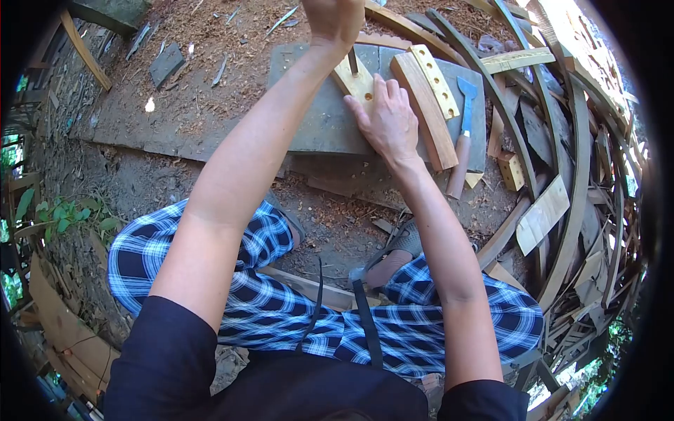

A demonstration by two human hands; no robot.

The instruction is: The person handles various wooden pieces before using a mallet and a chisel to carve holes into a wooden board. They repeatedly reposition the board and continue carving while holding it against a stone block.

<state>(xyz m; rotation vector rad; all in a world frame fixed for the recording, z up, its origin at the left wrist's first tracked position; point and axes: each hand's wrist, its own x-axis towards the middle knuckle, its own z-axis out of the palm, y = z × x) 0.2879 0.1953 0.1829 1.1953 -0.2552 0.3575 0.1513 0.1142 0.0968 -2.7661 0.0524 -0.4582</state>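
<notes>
My left hand (335, 22), cut off by the top edge, is closed in a fist over a tool; only its dark metal shaft (353, 60) shows, its handle hidden. The shaft stands on a pale wooden block (352, 78) with round holes. My right hand (390, 121) lies over the near part of that block, thumb at its left edge and fingers pointing away, holding it on a grey slab (319, 126). Beside it on the slab lie a brown curved wood piece (425, 112), a second pale block with holes (435, 81) and a blue-bladed chisel (465, 105) with a wooden handle.
Curved wood strips (577, 175) and offcuts are heaped along the right side. Wood shavings (232, 42) cover the ground behind the slab. A small drilled offcut (511, 171) lies right of the slab. My legs in checked trousers (281, 309) are folded in front of it.
</notes>
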